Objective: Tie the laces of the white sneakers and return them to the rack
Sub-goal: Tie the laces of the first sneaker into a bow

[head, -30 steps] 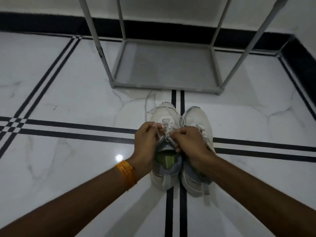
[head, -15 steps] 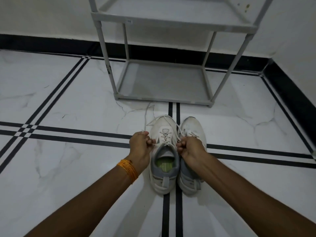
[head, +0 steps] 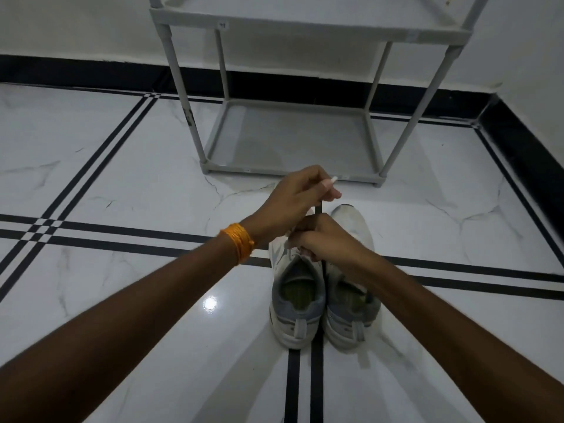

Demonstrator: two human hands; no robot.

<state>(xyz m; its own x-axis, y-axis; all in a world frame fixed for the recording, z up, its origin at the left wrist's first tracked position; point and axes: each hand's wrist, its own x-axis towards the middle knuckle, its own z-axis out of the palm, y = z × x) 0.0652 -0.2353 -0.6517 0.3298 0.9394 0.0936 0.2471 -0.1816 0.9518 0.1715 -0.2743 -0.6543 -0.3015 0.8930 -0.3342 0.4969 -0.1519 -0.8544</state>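
Two white sneakers with grey heels stand side by side on the floor, toes toward the rack: the left sneaker point(head: 297, 303) and the right sneaker point(head: 351, 309). My left hand point(head: 300, 193), with an orange bangle on its wrist, is raised above the left sneaker's toe and pinches a lace end point(head: 333, 179) whose white tip sticks out. My right hand point(head: 317, 236) rests over the left sneaker's tongue, closed on the laces there. The laces under both hands are mostly hidden.
A grey metal shoe rack point(head: 293, 138) stands just beyond the sneakers against the white wall, its low shelf bare and an upper shelf point(head: 305, 29) above. The floor is white marble with black stripes. A black skirting runs along the walls.
My left hand has crossed from the left side of the sneaker up and to the right, pulling a lace end with it. My right hand has shifted onto the left sneaker's tongue.
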